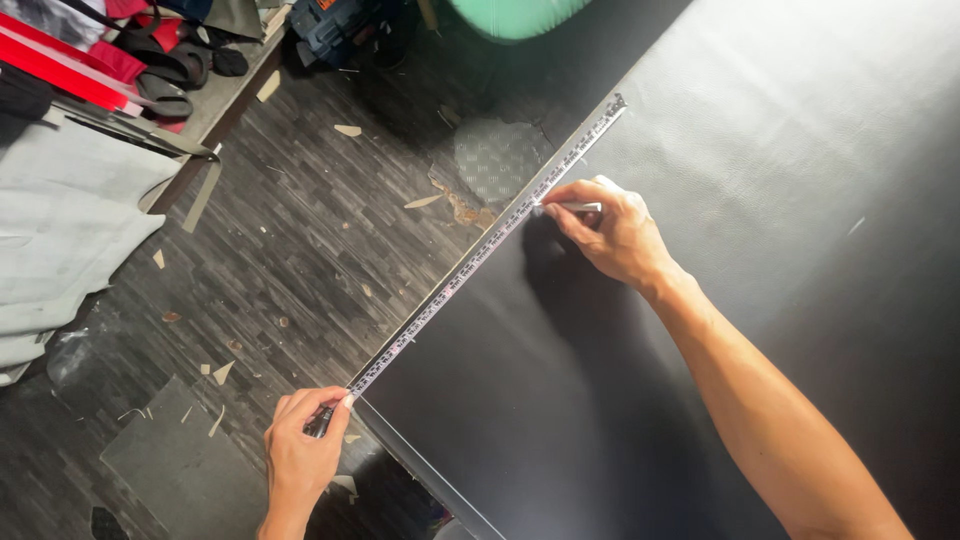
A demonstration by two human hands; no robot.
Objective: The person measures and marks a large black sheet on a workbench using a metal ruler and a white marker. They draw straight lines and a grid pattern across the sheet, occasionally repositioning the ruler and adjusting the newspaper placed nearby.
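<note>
We are pinching the near end of the measuring tape (480,250) with our left hand (300,445), fingers closed on it at the corner of the black sheet (700,150). The tape is running up and away along the sheet's edge toward our right hand (610,232), which is gripping a slim silver marker (572,208) just beside the tape, over the surface.

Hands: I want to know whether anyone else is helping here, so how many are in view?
2. The left hand pinches the measuring tape at the black sheet's near corner; the right hand marks midway along it.
</note>
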